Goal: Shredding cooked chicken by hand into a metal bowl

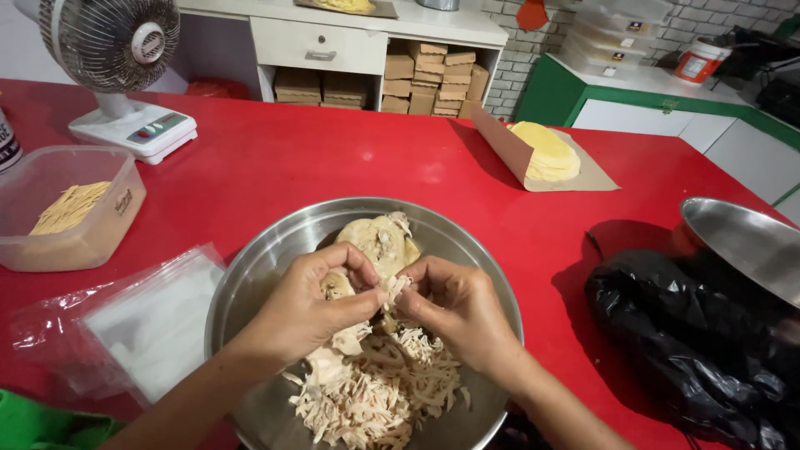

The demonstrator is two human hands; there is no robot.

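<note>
**Both hands pinch cooked chicken over a steel bowl**

At the worktop's (275, 158) left edge sits a clear plastic tub (71, 217) of pale yellow sticks, with a small dark label on its side. Just in front of it, toward the near edge, lies a clear plastic bag (142, 321) of white sheets. A white desk fan (117, 58) stands at the far left corner.

The steel bowl (267, 267) rests at the middle of the near edge. Over it, the left hand (308, 308) has its fingers curled nearly closed, thumb and forefinger nipping a strip of chicken (379, 246). The right hand (458, 308) meets it, fingertips pinched on the same strip, so the meat lies between the two sets of fingers. The larger piece sits just beyond them; shredded chicken (375, 387) is heaped below the wrists.

Toward the far right, a brown cardboard sleeve (521, 158) holds a yellow round stack (546, 150). A black plastic bag (692, 342) lies at the right edge.
</note>
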